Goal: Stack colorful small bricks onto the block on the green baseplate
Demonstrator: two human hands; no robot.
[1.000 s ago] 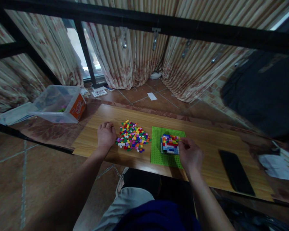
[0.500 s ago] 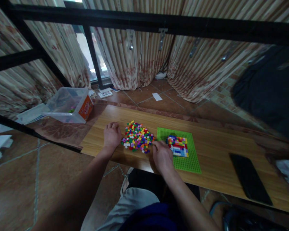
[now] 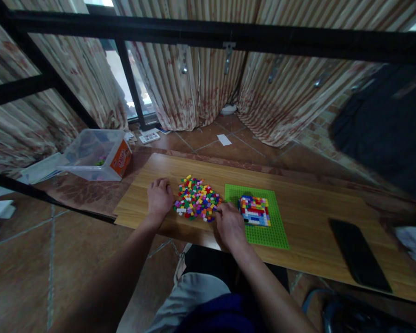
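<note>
A loose heap of small multicoloured building bricks (image 3: 197, 199) lies on the wooden board. At the left of the heap rests my left hand (image 3: 160, 198), its fingers loosely bent and a little apart, with nothing seen in them. My right hand (image 3: 230, 224) is at the heap's right edge, thumb and fingers drawn together; whatever they pinch is too small to make out. Just right of that hand lies a green baseplate (image 3: 279, 226), partly behind it. On the plate sits a block of joined bricks (image 3: 255, 210) in red, white, blue, yellow and orange.
A clear plastic box (image 3: 93, 155) with an orange label stands beyond the board's left end, a few bits inside. A dark flat slab (image 3: 358, 254) lies on the board (image 3: 312, 217) at right. A black metal bar (image 3: 194, 30) crosses above, before striped curtains (image 3: 208, 88).
My right hand has shifted slightly left at the heap's edge, its fingers drawn closer in. My left hand stays beside the heap. The whole view has moved a little.
</note>
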